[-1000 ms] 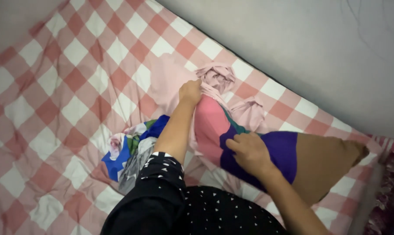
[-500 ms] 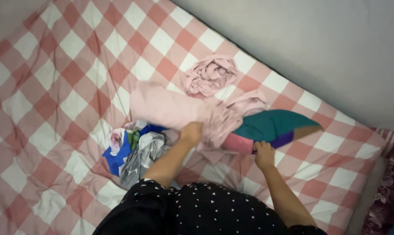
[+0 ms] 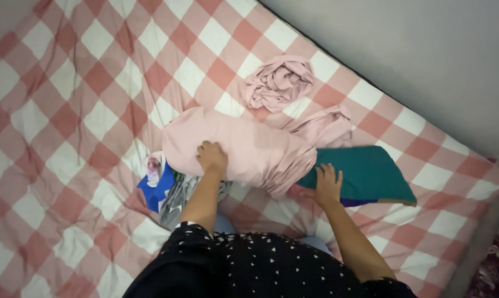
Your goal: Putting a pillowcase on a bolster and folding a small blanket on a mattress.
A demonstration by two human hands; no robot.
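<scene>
From the head camera, a pale pink pillowcase (image 3: 244, 146) lies near the middle of the bed (image 3: 67, 110), drawn most of the way over a pillow so that it forms a long, softly wrinkled roll running from 10 o'clock to 4 o'clock. Its open end is gathered in small folds, and the uncovered part of the pillow (image 3: 368, 174) sticks out at 3 o'clock, teal on top with a thin brown and purple edge below. The left hand (image 3: 212, 157) rests on the near side of the pink roll, fingers curled down onto the cloth, not spread. The right hand (image 3: 327, 185) lies flat with fingers spread wide, pressing on the teal pillow just beside the gathered opening. At 12 o'clock from the roll sit a crumpled pink cloth (image 3: 278, 83) and a second bunched pink cloth (image 3: 326, 126), close to each other. At 8 o'clock, partly under the roll, lies a blue, white and grey bundle of clothes (image 3: 164, 185). The bed carries a pink-and-white checked sheet.
</scene>
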